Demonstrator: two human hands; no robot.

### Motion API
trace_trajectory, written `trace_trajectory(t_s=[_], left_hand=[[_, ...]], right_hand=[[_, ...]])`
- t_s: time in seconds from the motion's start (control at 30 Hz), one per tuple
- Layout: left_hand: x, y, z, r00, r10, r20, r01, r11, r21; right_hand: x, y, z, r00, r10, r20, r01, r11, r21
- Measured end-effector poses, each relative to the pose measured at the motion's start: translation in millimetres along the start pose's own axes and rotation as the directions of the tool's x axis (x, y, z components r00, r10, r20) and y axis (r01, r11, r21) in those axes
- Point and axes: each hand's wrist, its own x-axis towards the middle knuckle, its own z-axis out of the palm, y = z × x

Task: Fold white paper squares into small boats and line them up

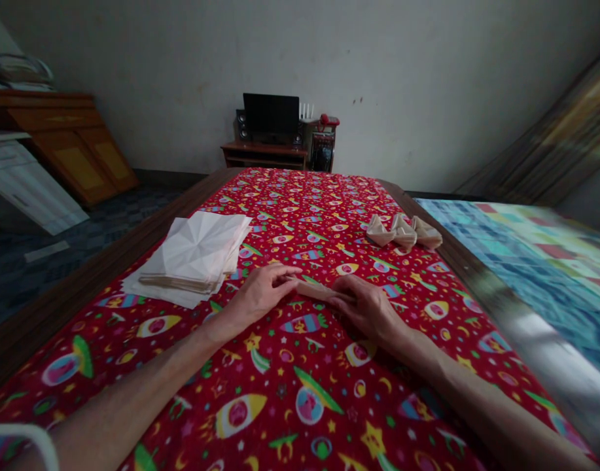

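Between my two hands a narrow strip of folded paper (315, 290) lies low over the red patterned cloth (284, 386). My left hand (267, 288) pinches its left end between thumb and fingers. At the other end, my right hand (366, 302) is closed on the paper, its fingers covering that tip. To the left sits a stack of creased white paper sheets (196, 245), with folded brownish edges showing at its front. Three folded paper pieces (402, 232) stand in a row at the right side of the cloth.
Dark wooden table edges (167, 226) border the cloth. Beyond the far end, a monitor (271, 114) and speakers stand on a small desk (265, 152) against the wall. Wooden cabinets (78, 147) are at left; a bed with a blue patterned cover (491, 261) adjoins at right.
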Motion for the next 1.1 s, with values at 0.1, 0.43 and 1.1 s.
trace_trajectory(t_s=[0.1,0.43,1.1], left_hand=[[-4.5,0.1,-1.1,0.998,0.044,-0.041,-0.042,0.998,0.038],[-10.1,14.1,4.7,0.996,0.058,-0.061,-0.06,0.998,-0.03],[-19.5,39.9,18.2,0.985,-0.173,0.028,0.174,0.981,-0.09]], right_hand=[[-4.3,1.2,-0.4,0.996,-0.089,-0.013,0.088,0.995,-0.041],[-7.5,-6.8,0.2,0.992,-0.124,0.007,0.124,0.99,-0.062],[-16.5,-44.5,1.5,0.998,-0.048,-0.035,0.05,0.996,0.076]])
